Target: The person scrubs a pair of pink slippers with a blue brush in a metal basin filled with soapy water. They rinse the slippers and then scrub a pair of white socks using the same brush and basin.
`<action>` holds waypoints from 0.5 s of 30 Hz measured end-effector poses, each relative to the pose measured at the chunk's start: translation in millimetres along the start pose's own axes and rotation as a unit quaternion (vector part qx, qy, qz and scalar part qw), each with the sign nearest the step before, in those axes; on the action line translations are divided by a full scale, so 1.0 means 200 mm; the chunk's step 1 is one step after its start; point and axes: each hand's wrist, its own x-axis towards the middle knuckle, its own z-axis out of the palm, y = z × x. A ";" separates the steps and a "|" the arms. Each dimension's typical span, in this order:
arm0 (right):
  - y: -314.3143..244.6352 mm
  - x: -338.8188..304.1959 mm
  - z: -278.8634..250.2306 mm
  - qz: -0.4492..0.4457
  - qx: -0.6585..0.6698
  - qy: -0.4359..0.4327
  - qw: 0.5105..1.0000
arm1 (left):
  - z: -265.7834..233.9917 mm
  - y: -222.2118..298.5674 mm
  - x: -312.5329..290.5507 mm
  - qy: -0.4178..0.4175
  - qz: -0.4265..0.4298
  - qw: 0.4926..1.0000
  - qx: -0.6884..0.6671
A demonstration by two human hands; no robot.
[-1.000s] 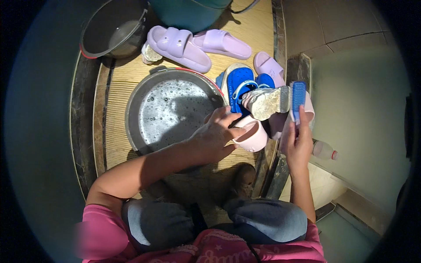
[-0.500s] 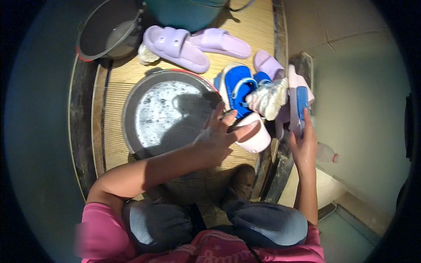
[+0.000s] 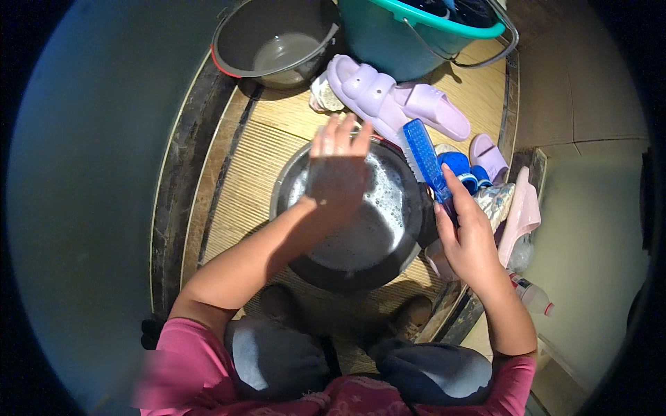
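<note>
Ribbed wood floor (image 3: pixel 243 173), dim surrounds.

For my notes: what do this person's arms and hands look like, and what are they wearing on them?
Both forearms are bare from the elbow down. Short pink sleeves end at the upper arms. The left hand and the right hand wear no gloves, and no rings, watch or bracelets can be seen. Nothing covers the wrists.

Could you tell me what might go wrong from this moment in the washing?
The right hand holds the blue brush by one end, above the rim of the soapy basin; it might slip in. The open left hand hovers over the suds and could splash them. The lilac slippers lie beside the basin and might get knocked.
</note>
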 end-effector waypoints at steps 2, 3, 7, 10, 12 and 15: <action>-0.01 0.03 0.01 -0.032 -0.018 -0.018 0.999 | -0.02 -0.13 0.03 -0.012 -0.010 1.000 0.004; -0.04 0.03 -0.01 -0.026 -0.024 -0.046 0.998 | -0.05 -0.18 0.03 -0.077 -0.036 0.996 -0.025; -0.12 0.03 -0.04 0.007 -0.027 -0.091 0.995 | -0.01 -0.33 0.01 -0.008 0.007 0.999 -0.046; -0.06 0.08 0.07 0.055 0.067 0.009 0.996 | -0.03 -0.37 0.05 0.014 0.031 0.996 -0.086; -0.03 0.17 0.12 0.132 0.114 0.023 0.984 | -0.04 -0.37 0.05 0.004 0.028 0.994 -0.107; 0.02 0.37 0.25 0.093 0.102 0.074 0.988 | -0.08 -0.47 0.00 -0.031 -0.022 0.993 -0.113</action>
